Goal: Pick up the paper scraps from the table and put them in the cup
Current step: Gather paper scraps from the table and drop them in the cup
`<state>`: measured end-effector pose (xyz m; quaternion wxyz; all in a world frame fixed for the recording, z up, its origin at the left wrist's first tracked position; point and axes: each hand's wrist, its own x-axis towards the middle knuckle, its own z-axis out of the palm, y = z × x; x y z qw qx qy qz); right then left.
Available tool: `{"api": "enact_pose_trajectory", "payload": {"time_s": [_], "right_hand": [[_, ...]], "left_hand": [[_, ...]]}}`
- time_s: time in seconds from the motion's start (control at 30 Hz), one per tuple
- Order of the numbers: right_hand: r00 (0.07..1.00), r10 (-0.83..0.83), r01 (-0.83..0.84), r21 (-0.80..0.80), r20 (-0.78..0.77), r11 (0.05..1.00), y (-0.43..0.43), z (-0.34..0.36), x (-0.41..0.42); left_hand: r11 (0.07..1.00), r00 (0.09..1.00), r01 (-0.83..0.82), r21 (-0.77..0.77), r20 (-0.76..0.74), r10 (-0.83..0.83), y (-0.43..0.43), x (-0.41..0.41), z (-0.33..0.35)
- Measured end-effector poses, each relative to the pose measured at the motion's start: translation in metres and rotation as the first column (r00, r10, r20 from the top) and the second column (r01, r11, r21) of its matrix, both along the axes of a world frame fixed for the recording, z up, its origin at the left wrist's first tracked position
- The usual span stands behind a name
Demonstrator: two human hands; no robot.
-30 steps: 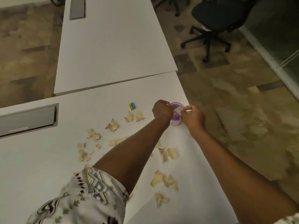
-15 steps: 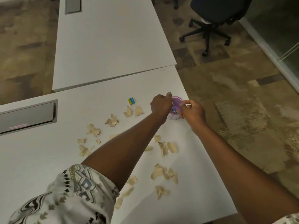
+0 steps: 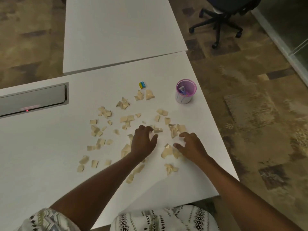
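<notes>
Both of your hands have left the cup (image 3: 182, 99), where they were a moment ago, and now sit low over the scattered paper on the near side of it.

Cup: upright on the worktop (image 3: 50, 164), close to the right edge, and neither hand touches it. It has a pink rim and a white wall. Inside lie a pale scrap and a few small coloured bits, blue and pink. How full it is below them cannot be judged.

Paper scraps (image 3: 127, 118): beige torn pieces lying flat on the worktop, spread to the left of the cup and nearer to you than it. The closest ones lie just left of the cup.

Left hand (image 3: 143, 142): nearer to you than the cup and to its left. The fingers are bent down onto the worktop with the tips against a scrap. Whether the grip has closed on that scrap cannot be told.

Right hand (image 3: 191, 145): almost straight toward you from the cup. The fingers are spread and loosely bent over several scraps, and the grip is apart, holding nothing.

Other items: a small yellow-and-blue block (image 3: 142, 85) sits left of the cup, well apart from it. A recessed metal flap (image 3: 31, 100) lies far to the cup's left, and an office chair (image 3: 221, 17) stands on the floor beyond it.
</notes>
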<state>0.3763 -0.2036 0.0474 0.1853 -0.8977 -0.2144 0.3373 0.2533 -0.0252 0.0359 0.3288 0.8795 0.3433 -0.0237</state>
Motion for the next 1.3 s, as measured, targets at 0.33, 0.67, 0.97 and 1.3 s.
{"api": "enact_pose_trajectory", "payload": {"time_s": [0.33,0.67,0.97,1.3], "right_hand": [[0.917,0.39,-0.339,-0.356,0.082,0.871,-0.021,-0.028,-0.075],[0.888,0.384,-0.344,-0.188,0.252,0.92,0.01,-0.037,-0.103],[0.832,0.537,-0.51,-0.19,0.14,0.839,0.014,-0.045,-0.099],[0.762,0.584,-0.57,-0.139,0.28,0.81,0.014,-0.041,-0.097]], "left_hand": [[0.923,0.94,0.314,0.22,-0.21,-0.269,-0.013,-0.163,-0.027],[0.939,0.936,0.279,0.202,-0.274,-0.219,-0.017,-0.179,-0.044],[0.779,0.786,0.602,0.176,-0.304,-0.538,-0.002,-0.148,-0.046],[0.733,0.777,0.63,0.258,-0.199,-0.598,-0.004,-0.135,-0.046]]}}
